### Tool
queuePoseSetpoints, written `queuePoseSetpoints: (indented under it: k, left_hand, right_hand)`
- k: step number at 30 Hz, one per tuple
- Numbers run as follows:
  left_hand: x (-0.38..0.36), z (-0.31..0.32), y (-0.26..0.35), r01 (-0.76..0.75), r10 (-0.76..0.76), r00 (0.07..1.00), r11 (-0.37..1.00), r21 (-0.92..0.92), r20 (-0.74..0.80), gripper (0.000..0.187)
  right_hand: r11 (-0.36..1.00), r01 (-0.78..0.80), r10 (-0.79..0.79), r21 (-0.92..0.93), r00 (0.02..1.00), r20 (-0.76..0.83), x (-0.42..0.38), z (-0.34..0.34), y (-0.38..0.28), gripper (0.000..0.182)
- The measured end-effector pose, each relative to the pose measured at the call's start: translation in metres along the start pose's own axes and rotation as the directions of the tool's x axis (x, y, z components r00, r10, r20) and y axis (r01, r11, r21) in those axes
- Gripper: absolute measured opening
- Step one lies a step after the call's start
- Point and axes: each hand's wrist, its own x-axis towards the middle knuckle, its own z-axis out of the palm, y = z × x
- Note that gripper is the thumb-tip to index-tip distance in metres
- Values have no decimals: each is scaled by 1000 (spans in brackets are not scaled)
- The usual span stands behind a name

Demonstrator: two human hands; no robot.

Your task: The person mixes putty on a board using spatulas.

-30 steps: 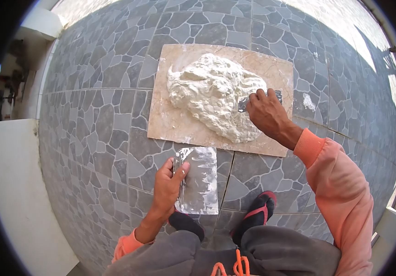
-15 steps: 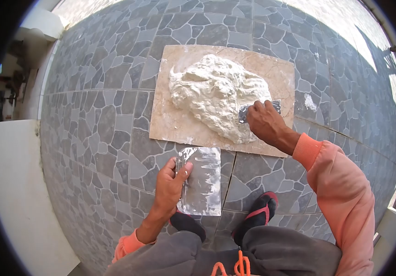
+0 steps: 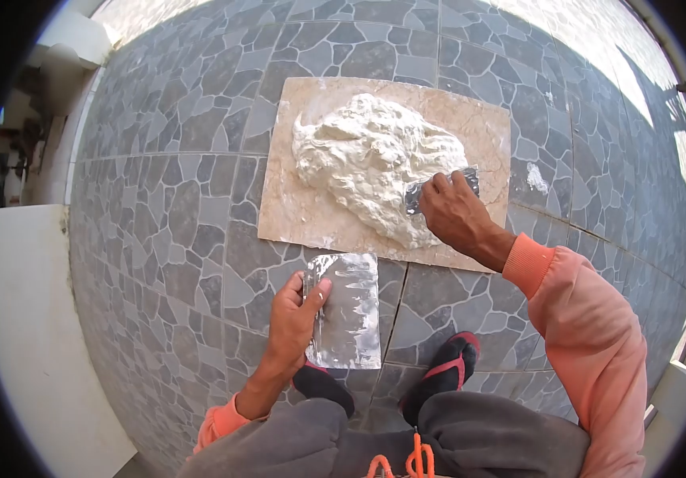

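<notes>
A mound of wet white plaster (image 3: 371, 151) is heaped on a beige marbled board (image 3: 295, 219) on the floor. My right hand (image 3: 456, 209) is closed around a dark, plaster-smeared scraper blade (image 3: 470, 180), pressed against the mound's lower right side. Part of that blade is hidden by my fingers. My left hand (image 3: 295, 315) grips a flat metal plate (image 3: 347, 315) streaked with plaster by its left edge, thumb on top. The plate is held in front of the board's near edge, above the floor.
Grey stone-patterned tiles (image 3: 175, 199) surround the board. A splash of dried plaster (image 3: 536, 178) marks the floor to its right. My feet in dark socks and red-strapped sandals (image 3: 442, 370) are close to the near side. A white wall (image 3: 32, 319) stands at left.
My right hand and the scraper have shifted slightly left along the plaster. The left hand and metal plate have moved a little left and up.
</notes>
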Motion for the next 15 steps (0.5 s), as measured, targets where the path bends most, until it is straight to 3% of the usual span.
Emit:
queuePoseSetpoints:
  k: [1, 4, 8, 12, 15]
  left_hand:
    - [-1, 3, 2, -4, 4, 1000, 1000, 1, 0, 24]
    - [-2, 0, 5, 1, -1, 1000, 1000, 30, 7, 24]
    - [0, -2, -1, 11, -11, 1000, 1000, -6, -11, 25]
    - [-1, 2, 6, -2, 2, 1000, 1000, 3, 5, 24]
    - [-3, -1, 1, 8, -8, 1000, 1000, 1, 4, 23]
  right_hand:
    - [999, 37, -35, -23, 997, 69, -4, 5, -6, 10]
    - [999, 5, -8, 34, 997, 81, -9, -4, 0, 9]
    - [1000, -15, 13, -14, 994, -111, -10, -18, -2, 10]
    - [996, 76, -78, -50, 996, -42, -24, 5, -18, 15]
    - [1000, 10, -10, 5, 999, -53, -19, -16, -7, 17]
